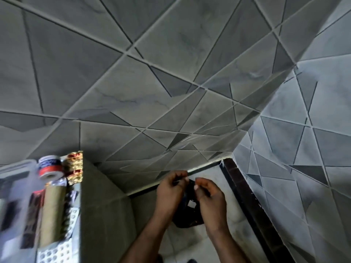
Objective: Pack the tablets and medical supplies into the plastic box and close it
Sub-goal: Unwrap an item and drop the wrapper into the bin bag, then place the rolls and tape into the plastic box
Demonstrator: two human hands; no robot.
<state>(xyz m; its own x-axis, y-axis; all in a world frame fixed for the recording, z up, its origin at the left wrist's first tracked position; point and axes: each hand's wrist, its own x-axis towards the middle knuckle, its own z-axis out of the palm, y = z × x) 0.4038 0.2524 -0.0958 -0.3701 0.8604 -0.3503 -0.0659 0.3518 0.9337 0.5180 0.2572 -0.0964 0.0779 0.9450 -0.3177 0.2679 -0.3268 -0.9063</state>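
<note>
The clear plastic box (13, 173), blurred and cut off at the frame's lower left beside smeared silver tablet strips (57, 251), sits apart from the left hand (170, 190) and right hand (209, 196), both pinching an indistinct crumpled black item (187, 211) at lower centre.

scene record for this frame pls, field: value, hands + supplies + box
view: head camera, motion-blurred, mostly tiled wall
left hand: pinching the top of a dark bag
right hand: gripping the same bag from the other side
dark bag: held between both hands above the floor, contents not visible
plastic box: far left on a ledge, clear, blurred; open or closed cannot be told
tape roll: beside the box, red and white
blister strips: on the ledge, bottom left
packing status: supplies appear still outside the box
</note>
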